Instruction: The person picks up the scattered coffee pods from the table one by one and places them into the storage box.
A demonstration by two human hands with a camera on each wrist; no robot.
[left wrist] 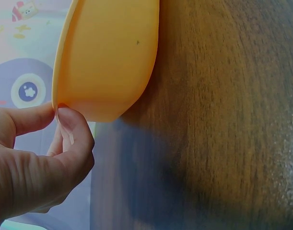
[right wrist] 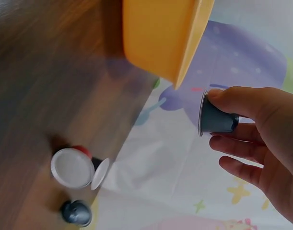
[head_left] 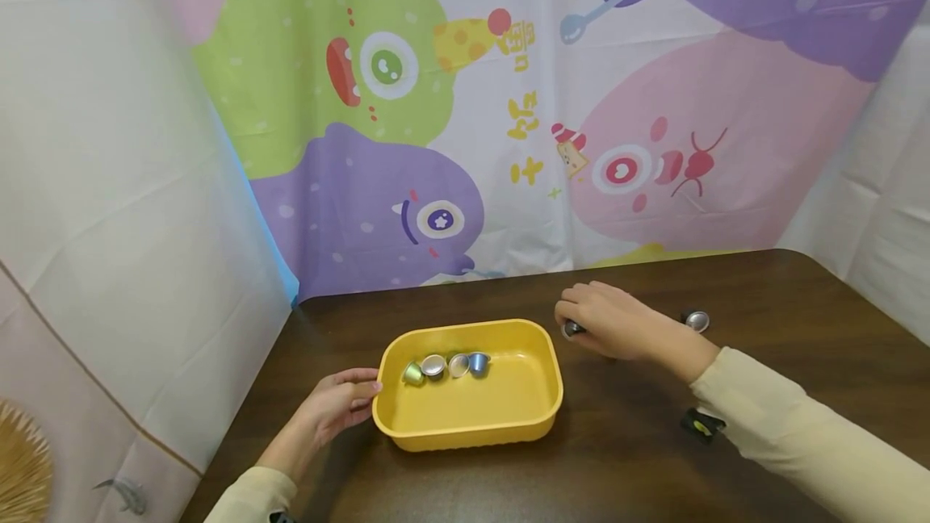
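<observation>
My left hand (head_left: 337, 406) pinches the left rim of a yellow plastic basin (head_left: 479, 418) between thumb and fingers; the left wrist view shows the thumb against the lip. Inside the basin, toward its back left, lie a green coffee capsule (head_left: 413, 374), a blue one (head_left: 479, 363) and others with silver lids (head_left: 433, 366). Up in the air just past the basin's right back corner, my right hand (head_left: 609, 320) holds a dark blue-grey coffee capsule (right wrist: 218, 116) between thumb and fingers. Its rim faces away from the palm in the right wrist view.
More capsules lie on the brown table to the right: a red one with a pale lid (right wrist: 72, 167), another pale lid (right wrist: 100, 173) beside it, and a dark capsule (right wrist: 76, 213). A dark item with a yellow-green mark (head_left: 702, 424) shows beside the right sleeve. A cartoon-printed curtain (head_left: 508, 224) hangs behind.
</observation>
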